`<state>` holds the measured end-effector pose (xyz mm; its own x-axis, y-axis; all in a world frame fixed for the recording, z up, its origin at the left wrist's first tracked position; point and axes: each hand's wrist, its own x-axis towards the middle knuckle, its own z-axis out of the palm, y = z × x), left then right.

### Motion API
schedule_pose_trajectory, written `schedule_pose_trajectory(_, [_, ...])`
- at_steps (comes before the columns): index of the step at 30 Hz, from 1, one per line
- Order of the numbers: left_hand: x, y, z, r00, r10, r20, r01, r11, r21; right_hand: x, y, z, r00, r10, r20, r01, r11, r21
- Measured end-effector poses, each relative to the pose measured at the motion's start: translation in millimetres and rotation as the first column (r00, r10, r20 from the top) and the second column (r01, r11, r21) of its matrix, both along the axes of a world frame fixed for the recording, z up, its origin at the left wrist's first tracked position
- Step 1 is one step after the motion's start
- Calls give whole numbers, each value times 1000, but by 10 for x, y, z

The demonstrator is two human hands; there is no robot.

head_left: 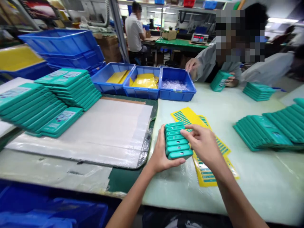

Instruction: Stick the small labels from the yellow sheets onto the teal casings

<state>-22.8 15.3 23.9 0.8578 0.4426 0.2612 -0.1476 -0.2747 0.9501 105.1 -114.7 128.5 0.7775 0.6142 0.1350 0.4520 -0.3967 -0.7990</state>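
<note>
A stack of flat green plastic cases [178, 141] rests in my left hand [158, 155], with its narrow edges turned up toward me. My left fingers and thumb wrap round the ends of the stack. Dark-and-white marks show on the nearer edges. My right hand [201, 142] is at the stack's right side, thumb and forefinger bent together against the edge of one case; anything between them is too small to make out. Beneath my hands lie yellow sheets [206, 183] with rows of green strips, overlapping on the table.
Green cases [64, 122] are piled on a white board [114, 126] at left. More cases [268, 129] lean in rows at right. Blue bins [177, 95] stand along the back, holding yellow sheets and clear scraps. Across the table a person's hand holds another green stack [218, 81].
</note>
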Motion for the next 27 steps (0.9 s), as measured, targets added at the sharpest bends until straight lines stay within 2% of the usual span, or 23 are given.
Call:
schedule_pose_trajectory(2, [-3, 18, -4, 1000, -6, 12, 6, 1000, -3, 92, -32, -157, 999, -21, -47, 19, 999, -43])
schedule_pose_trajectory(4, [-9, 32, -1, 1000, -6, 13, 6, 1000, -5, 300, -152, -319, 986, -169, 6, 169, 979, -111])
schedule_pose_trajectory(7, [-18, 44, 10, 1000, 2, 5, -3, 1000, 9, 767, -486, -534, 912, -394, 111, 408, 898, -166])
schedule_pose_trajectory(9, [-20, 46, 21, 1000, 9, 6, -9, 1000, 17, 1057, -712, -676, 870, -464, 166, 491, 846, -209])
schedule_pose_trajectory(12, [-16, 41, 45, 1000, 5, 19, -5, 1000, 12, 1284, -882, -917, 878, -442, 181, 477, 833, -280])
schedule_pose_trajectory(17, [-22, 31, 74, 999, -11, 42, 12, 1000, -18, 1243, -833, -1237, 876, -407, 259, 477, 814, -333])
schedule_pose_trajectory(20, [-33, 25, 82, 998, -19, 51, 21, 999, -31, 1232, -826, -1291, 877, -387, 284, 470, 812, -346])
schedule_pose_trajectory(27, [-23, 9, 84, 997, -51, 66, 54, 997, -46, 1358, -918, -1294, 882, -397, 255, 464, 829, -312])
